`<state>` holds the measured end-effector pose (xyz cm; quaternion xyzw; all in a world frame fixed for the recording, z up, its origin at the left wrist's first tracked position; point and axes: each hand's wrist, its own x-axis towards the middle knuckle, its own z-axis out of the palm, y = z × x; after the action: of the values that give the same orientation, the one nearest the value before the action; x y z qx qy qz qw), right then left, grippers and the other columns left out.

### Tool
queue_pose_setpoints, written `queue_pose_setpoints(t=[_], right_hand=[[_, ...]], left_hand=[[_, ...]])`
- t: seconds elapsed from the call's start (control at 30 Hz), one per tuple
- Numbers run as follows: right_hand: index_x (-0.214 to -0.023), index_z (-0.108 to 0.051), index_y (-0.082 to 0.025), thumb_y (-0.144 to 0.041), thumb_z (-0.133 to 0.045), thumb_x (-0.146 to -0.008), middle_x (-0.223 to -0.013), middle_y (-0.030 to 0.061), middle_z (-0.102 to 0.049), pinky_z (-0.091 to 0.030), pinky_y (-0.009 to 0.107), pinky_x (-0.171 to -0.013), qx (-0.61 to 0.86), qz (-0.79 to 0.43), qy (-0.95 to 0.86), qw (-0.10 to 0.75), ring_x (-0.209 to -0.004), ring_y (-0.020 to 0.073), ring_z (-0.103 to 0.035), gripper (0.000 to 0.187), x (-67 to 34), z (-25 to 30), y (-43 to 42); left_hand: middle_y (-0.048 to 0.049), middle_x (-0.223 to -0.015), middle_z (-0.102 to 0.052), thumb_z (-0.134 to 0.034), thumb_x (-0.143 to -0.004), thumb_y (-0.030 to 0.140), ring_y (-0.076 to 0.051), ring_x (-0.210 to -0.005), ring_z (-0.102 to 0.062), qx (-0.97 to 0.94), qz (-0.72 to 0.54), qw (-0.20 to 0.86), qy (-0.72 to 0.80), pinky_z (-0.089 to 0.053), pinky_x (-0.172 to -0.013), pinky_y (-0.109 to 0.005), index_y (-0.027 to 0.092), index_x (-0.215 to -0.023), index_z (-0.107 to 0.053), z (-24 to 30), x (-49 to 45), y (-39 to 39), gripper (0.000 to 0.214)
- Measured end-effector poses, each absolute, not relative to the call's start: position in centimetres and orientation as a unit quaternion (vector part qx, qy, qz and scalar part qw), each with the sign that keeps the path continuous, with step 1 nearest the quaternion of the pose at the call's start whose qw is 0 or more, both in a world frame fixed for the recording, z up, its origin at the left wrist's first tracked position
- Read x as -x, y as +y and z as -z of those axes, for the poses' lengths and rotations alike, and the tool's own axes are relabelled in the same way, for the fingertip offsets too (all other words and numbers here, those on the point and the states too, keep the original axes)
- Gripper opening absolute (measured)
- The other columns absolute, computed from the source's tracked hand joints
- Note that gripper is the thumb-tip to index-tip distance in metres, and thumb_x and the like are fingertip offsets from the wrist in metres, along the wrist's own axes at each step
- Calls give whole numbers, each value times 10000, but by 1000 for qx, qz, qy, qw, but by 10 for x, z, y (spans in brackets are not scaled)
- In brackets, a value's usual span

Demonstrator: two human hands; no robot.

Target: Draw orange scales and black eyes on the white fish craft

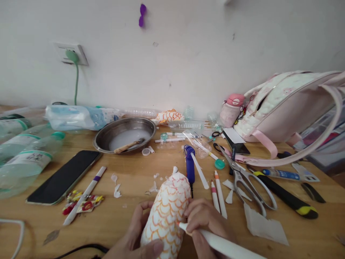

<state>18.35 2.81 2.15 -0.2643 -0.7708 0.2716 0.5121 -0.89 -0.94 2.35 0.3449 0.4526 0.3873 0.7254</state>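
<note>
Head view: one white, rounded body (161, 212), patterned with rows of orange scale outlines, redder toward the top, with a small knob at its upper end; located at lower centre, at the near side of the desk (110, 219), between the two hands. Left hand (132, 241): bare, partly curled, gripping the body from its left, thumb laid across the near face, fingers along the far left side. Right hand (206, 219): bare, closed around one white marker (226, 246), pinched toward its tip; curled fingers rest by the body's right side, the orange tip meeting the scaled surface. Beyond the body: one blue tool (190, 169), with a white strip beside it. Right of these: two markers with coloured bands (221, 196), side by side; one pair of metal scissors (235, 166); one black-and-yellow handle (285, 194). Left: one dark phone (64, 178); one purple-banded marker (87, 192), lying across small wrapped items (87, 206). Rear: one metal basin (102, 139) of whitish liquid, a wooden-handled implement (125, 146) resting in it; one further orange-scaled piece (169, 117), near the wall.
</note>
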Motion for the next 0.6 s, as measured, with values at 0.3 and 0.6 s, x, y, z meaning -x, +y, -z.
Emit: queue_pose_setpoints(t=[0.3,0.6], right_hand=[[-664,-561,-222,-393,-507,-906,-531,-9,-544,-484,279,-581,308,-268,-672,618,-596,164,-567,301,-164,-17,23],[-760,-638,-217,-383,-644,-823,-649,31,-620,-526,337,-644,298,-265,-739,543,-713,220,-624,178,-184,-34,29]], left_hand=[[-78,-1346,-538,-695,-655,572,-271,-1250,-467,-385,-345,722,460,-364,-1034,-388,268,-1153,-366,-19,15,-7,670],[-125,-1384,-463,-708,-659,525,-320,-1292,-418,-363,-381,729,439,-313,-1047,-502,292,-1139,-257,-13,13,-11,698]])
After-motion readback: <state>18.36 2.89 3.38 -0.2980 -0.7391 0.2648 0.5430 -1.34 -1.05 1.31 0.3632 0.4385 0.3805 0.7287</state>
